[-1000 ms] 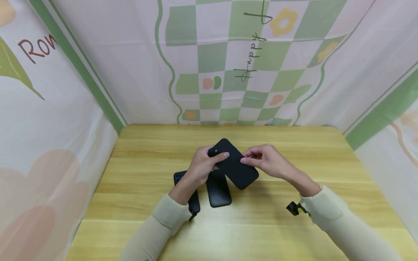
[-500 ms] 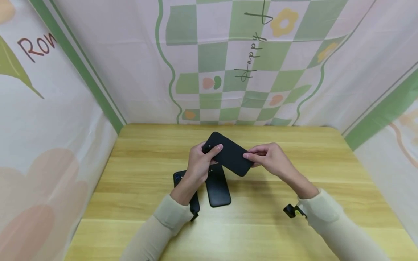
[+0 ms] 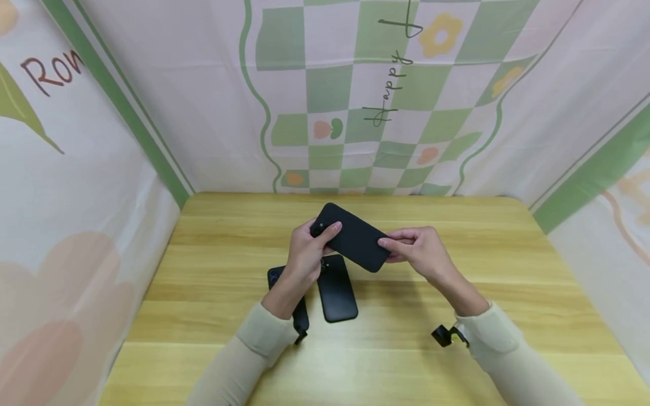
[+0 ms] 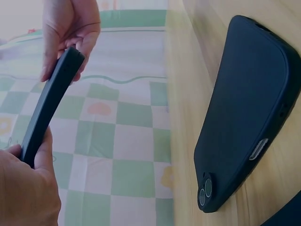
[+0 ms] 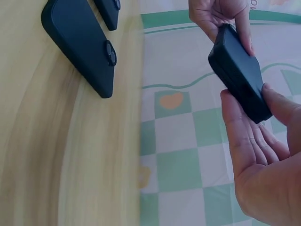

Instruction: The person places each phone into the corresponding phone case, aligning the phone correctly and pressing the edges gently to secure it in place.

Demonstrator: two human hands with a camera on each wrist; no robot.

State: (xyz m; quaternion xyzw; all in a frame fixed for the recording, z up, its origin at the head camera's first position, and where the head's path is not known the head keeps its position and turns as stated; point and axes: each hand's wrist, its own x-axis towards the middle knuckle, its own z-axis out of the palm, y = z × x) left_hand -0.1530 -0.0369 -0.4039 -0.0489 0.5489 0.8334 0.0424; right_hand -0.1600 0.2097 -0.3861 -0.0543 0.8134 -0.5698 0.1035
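Note:
A black phone in a matte case (image 3: 355,237) is held up over the table, its back facing the head camera. My left hand (image 3: 304,248) grips the camera end, thumb across the back. At the opposite end, my right hand (image 3: 418,249) pinches a corner between thumb and fingers. The left wrist view shows the held phone (image 4: 51,103) edge-on between both hands. Below, a second black phone (image 3: 337,293) lies back up on the wood. A third phone (image 3: 302,313) lies to its left, partly hidden under my left forearm.
The wooden table (image 3: 213,237) ends at a hanging cloth (image 3: 330,90) with green checks at the back. More printed cloth (image 3: 91,197) hangs along the left side. Black wrist-camera mounts (image 3: 443,336) jut from the sleeves.
The held phone has turned to lie more crosswise and risen slightly up and left in the head view. My right hand has shifted its hold toward the phone's end. Both lying phones stay put.

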